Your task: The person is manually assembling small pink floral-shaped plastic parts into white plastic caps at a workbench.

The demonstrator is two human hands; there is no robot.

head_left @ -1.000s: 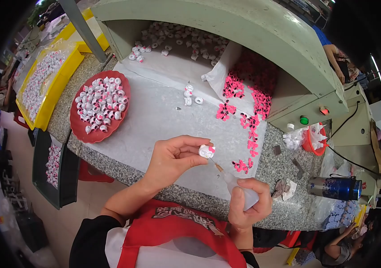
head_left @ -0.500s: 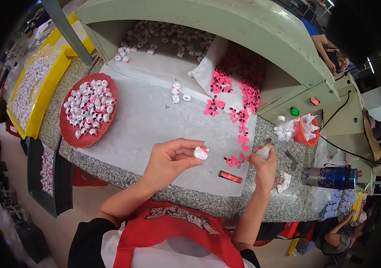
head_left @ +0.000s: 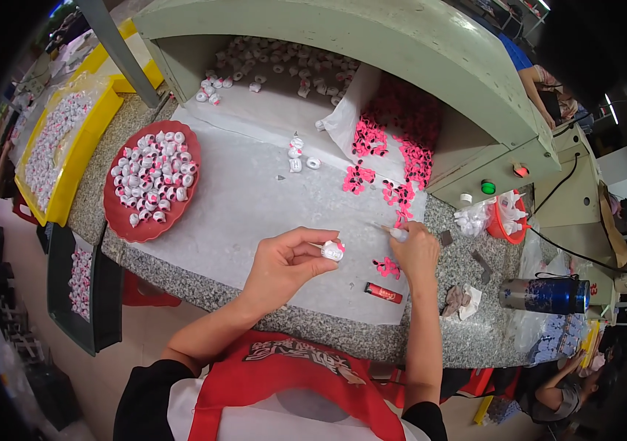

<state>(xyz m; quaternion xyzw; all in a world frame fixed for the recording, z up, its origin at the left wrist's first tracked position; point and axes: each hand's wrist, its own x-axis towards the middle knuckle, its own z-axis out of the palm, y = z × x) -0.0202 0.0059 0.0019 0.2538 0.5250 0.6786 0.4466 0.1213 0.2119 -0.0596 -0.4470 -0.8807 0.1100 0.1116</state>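
My left hand (head_left: 284,266) pinches a small white figurine head (head_left: 333,251) with a pink bow between thumb and fingertips, above the white paper sheet (head_left: 240,213). To its right, my right hand (head_left: 418,253) is closed around a small whitish squeeze bottle (head_left: 399,234), partly hidden by the fingers. The bottle's thin tip points left, apart from the figurine head. Just below my right hand lie a few pink bow pieces (head_left: 387,267) and a red lighter-like stick (head_left: 383,292). More pink and black bow pieces (head_left: 399,192) trail up the sheet toward the cabinet.
A red dish (head_left: 116,217) of figurine heads stands at left, beside a yellow tray (head_left: 82,165). A pale green cabinet (head_left: 372,29) with more heads and bow pieces spans the back. A red cup (head_left: 503,229) and blue flask (head_left: 545,294) stand at right.
My right hand has moved left over the sheet and turned, so the bottle's tip now points left. My left hand still holds the figurine head in nearly the same place.
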